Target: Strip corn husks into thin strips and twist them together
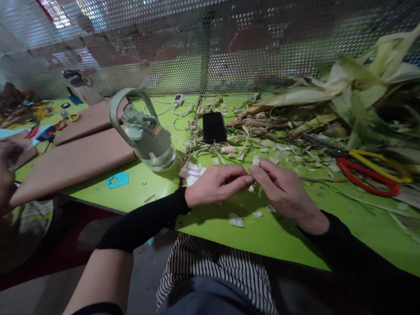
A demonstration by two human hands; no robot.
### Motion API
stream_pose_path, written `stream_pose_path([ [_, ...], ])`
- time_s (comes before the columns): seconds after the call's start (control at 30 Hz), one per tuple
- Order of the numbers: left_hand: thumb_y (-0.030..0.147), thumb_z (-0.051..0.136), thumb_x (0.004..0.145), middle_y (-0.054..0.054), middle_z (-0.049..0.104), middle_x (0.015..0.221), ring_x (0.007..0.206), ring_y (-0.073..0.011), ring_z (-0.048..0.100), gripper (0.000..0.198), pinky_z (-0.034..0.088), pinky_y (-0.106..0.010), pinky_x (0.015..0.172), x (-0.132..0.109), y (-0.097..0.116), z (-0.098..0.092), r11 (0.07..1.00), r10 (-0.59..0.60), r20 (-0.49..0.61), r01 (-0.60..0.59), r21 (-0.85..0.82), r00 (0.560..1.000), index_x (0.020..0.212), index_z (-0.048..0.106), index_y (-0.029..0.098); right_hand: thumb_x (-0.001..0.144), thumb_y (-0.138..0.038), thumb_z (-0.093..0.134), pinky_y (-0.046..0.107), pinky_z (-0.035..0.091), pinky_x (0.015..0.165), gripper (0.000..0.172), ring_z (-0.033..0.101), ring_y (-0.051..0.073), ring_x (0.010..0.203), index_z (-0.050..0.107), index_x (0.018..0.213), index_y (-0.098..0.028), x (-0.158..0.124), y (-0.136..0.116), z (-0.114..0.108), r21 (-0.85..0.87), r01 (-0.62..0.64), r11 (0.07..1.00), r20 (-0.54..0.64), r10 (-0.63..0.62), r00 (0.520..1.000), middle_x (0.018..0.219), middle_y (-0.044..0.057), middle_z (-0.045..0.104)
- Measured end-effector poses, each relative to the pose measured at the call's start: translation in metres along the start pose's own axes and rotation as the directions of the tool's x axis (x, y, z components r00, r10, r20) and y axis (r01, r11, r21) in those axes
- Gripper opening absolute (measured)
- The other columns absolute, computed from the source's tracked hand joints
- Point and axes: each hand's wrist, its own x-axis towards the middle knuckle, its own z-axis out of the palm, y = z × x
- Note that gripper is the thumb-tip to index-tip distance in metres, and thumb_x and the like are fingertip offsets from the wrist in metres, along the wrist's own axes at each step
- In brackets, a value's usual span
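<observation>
My left hand (pixel 215 183) and my right hand (pixel 282 188) meet over the green table (pixel 295 236), fingertips pinched together on a small pale scrap of corn husk (pixel 252 175). Both hands are closed in a pinch on it. Black sleeves cover both forearms. Small white husk scraps (pixel 236 220) lie on the table just below the hands. Most of the pinched piece is hidden by the fingers.
A heap of corn husks (pixel 354 92) fills the back right. Red and yellow scissors (pixel 367 173) lie to the right. A black phone (pixel 214 127) and a pale green water bottle (pixel 144 131) stand behind the hands. Brown boards (pixel 72 162) lie left. Another person's hand (pixel 6 175) shows at the far left.
</observation>
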Motion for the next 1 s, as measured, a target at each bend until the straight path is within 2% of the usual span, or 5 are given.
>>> stream_pose_path([
  [0.2,0.048,0.045,0.102,0.003,0.045,0.064,0.061,-0.0108,0.043,0.042,0.037,-0.026,0.062,-0.001,0.005,-0.001,0.997,0.07,0.097,-0.071,0.009,0.993,0.069,0.045,0.02,0.102,-0.045,0.052,0.033,0.025,0.051,0.046,0.031,0.014,0.051,0.036,0.064,-0.025,-0.003,-0.004,0.005,0.015,0.009,1.0,-0.036,-0.008,0.999,0.057,-0.004,0.032],
  [0.47,0.032,0.043,0.099,0.001,0.049,0.065,0.066,-0.014,0.049,0.031,0.04,-0.028,0.068,-0.005,-0.004,0.01,0.921,0.282,0.062,-0.288,0.261,0.957,0.07,0.047,0.021,0.101,-0.053,0.053,0.033,0.027,0.05,0.051,0.03,0.013,0.051,0.034,0.063,-0.025,-0.003,-0.002,0.008,0.056,-0.019,0.998,-0.069,0.023,0.997,0.058,-0.005,0.03],
  [0.57,0.038,0.041,0.103,0.0,0.054,0.067,0.066,-0.0131,0.053,0.036,0.042,-0.026,0.067,-0.002,-0.008,0.008,0.94,0.219,0.011,-0.214,0.264,0.976,0.074,0.051,0.02,0.101,-0.06,0.051,0.031,0.026,0.047,0.052,0.032,0.014,0.051,0.036,0.064,-0.026,0.0,0.002,0.005,0.083,-0.067,0.994,-0.067,0.072,0.995,0.058,-0.004,0.032],
  [0.73,0.057,0.053,0.099,-0.005,0.071,0.092,0.074,-0.0126,0.062,0.041,0.048,-0.025,0.068,0.003,-0.01,0.002,0.985,0.014,-0.056,-0.005,0.171,0.998,0.098,0.061,0.017,0.099,-0.067,0.049,0.03,0.025,0.045,0.055,0.032,0.013,0.049,0.036,0.065,-0.026,0.003,0.008,0.003,0.066,-0.089,0.994,-0.09,0.095,0.991,0.057,-0.005,0.033],
  [1.0,0.043,0.043,0.106,0.0,0.067,0.076,0.07,-0.0104,0.06,0.039,0.046,-0.023,0.069,0.004,-0.009,0.001,0.994,-0.104,-0.052,0.105,0.031,0.993,0.082,0.06,0.017,0.104,-0.056,0.043,0.032,0.028,0.049,0.049,0.039,0.014,0.051,0.043,0.066,-0.025,0.006,0.009,-0.001,-0.064,0.018,0.998,0.051,-0.015,0.999,0.059,-0.002,0.043],
])
